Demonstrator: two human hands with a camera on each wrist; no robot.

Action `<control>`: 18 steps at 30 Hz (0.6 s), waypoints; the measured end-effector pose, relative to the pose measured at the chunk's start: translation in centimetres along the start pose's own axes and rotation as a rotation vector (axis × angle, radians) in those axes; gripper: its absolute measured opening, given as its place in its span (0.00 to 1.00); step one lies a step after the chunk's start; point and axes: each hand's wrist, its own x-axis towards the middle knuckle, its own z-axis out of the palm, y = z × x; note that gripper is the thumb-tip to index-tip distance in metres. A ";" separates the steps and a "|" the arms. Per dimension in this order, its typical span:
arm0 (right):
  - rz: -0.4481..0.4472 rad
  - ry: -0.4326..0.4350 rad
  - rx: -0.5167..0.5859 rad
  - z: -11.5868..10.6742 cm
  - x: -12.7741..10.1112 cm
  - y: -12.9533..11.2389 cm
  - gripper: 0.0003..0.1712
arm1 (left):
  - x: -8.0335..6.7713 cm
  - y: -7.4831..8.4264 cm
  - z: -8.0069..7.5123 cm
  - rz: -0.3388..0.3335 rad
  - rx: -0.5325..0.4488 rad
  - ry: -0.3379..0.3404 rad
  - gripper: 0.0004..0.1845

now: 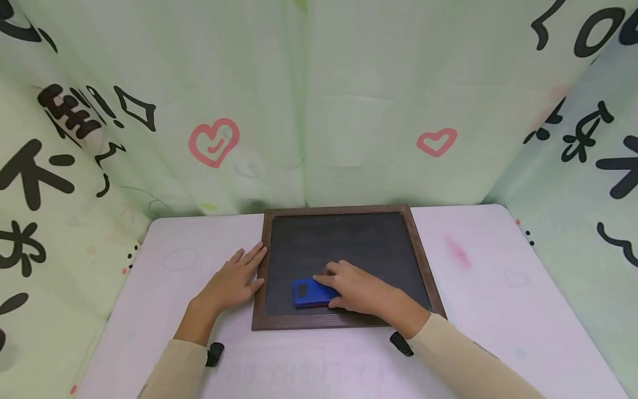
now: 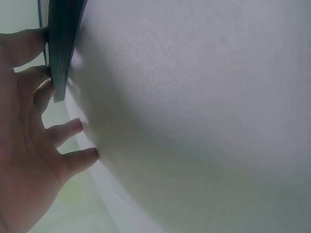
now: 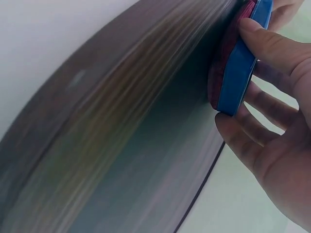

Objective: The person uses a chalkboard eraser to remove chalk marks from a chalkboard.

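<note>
A small chalkboard (image 1: 344, 238) with a brown wooden frame (image 1: 344, 321) lies on the white table. Over its lower left part, my right hand (image 1: 356, 288) grips a blue eraser (image 1: 313, 293). In the right wrist view the eraser (image 3: 236, 73) shows a dark red pad facing the board, with thumb and fingers on opposite sides of it. My left hand (image 1: 231, 281) rests at the frame's left edge, its fingers spread. From the left wrist, some fingers of that hand (image 2: 29, 126) touch the frame (image 2: 65, 48) while others reach the tabletop.
The white table (image 1: 498, 310) bears a faint pink smudge (image 1: 457, 252) to the right of the board. Pale green curtains (image 1: 349, 111) with black lettering and red hearts surround the table at the back and both sides. Black straps show near both wrists.
</note>
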 end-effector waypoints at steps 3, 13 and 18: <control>0.020 0.015 0.022 0.0 -0.6 0.8 0.37 | 0.0 -0.1 0.0 -0.002 -0.005 0.001 0.38; 0.124 0.062 0.073 -0.1 -4.1 4.4 0.37 | 0.2 0.1 -0.3 -0.001 -0.007 -0.009 0.37; 0.152 0.110 0.072 -0.1 -5.7 6.1 0.38 | 0.0 0.2 -0.3 -0.001 -0.018 -0.001 0.37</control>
